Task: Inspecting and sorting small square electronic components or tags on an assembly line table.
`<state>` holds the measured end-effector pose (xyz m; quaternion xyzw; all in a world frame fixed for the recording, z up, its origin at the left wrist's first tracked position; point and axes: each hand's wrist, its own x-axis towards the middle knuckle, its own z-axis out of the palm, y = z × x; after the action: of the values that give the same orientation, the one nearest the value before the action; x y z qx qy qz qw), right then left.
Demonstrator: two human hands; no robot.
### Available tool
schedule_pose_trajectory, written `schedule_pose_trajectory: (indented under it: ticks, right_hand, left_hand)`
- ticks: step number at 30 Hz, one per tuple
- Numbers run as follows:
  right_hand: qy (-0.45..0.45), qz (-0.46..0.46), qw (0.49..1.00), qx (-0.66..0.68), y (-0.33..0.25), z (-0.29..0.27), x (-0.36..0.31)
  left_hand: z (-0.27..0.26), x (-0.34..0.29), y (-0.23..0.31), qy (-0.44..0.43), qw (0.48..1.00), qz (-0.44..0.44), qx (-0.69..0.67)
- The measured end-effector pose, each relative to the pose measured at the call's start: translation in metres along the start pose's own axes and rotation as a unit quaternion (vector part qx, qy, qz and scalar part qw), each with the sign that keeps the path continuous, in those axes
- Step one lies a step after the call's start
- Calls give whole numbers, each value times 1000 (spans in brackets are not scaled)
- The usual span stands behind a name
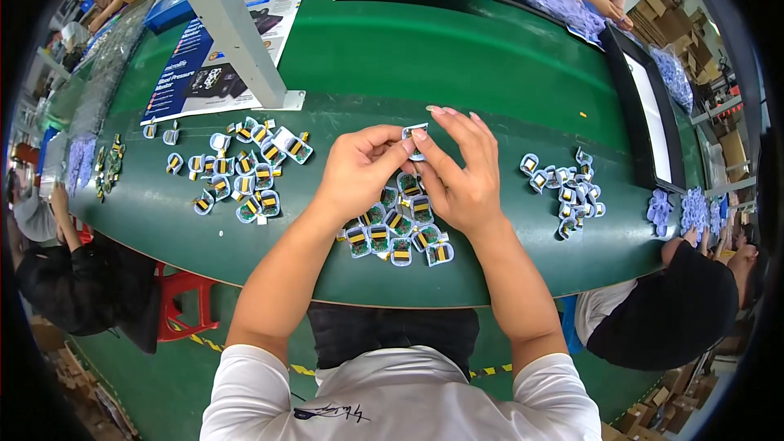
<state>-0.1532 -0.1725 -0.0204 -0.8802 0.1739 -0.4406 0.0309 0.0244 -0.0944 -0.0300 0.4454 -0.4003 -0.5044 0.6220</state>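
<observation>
A person's two bare hands meet above a green tabletop (604,237), holding up a small pale-blue part (415,152). The part sits between the fingertips: the left hand (359,167) pinches it from the left between thumb and fingers, and the right hand (467,180) has a fingertip against its right side, other fingers stretched upward. The fingers cover much of the part, so I cannot tell whether the right ones grip it or merely steady it. Just below lies a near pile (400,224) of blue-rimmed pieces with yellow-and-black blocks; similar clusters lie left (244,185) and right (568,195).
</observation>
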Motion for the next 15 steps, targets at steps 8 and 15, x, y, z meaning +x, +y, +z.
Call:
schedule_pose_trajectory:
  ticks: [8,15]
  right_hand:
    - [-17,11,1000,15,2,-1,-1]
    - [-53,17,998,6,0,-5,0]
  left_hand:
    - [0,0,0,-3,1000,13,27]
    - [0,1,1,14,996,19,82]
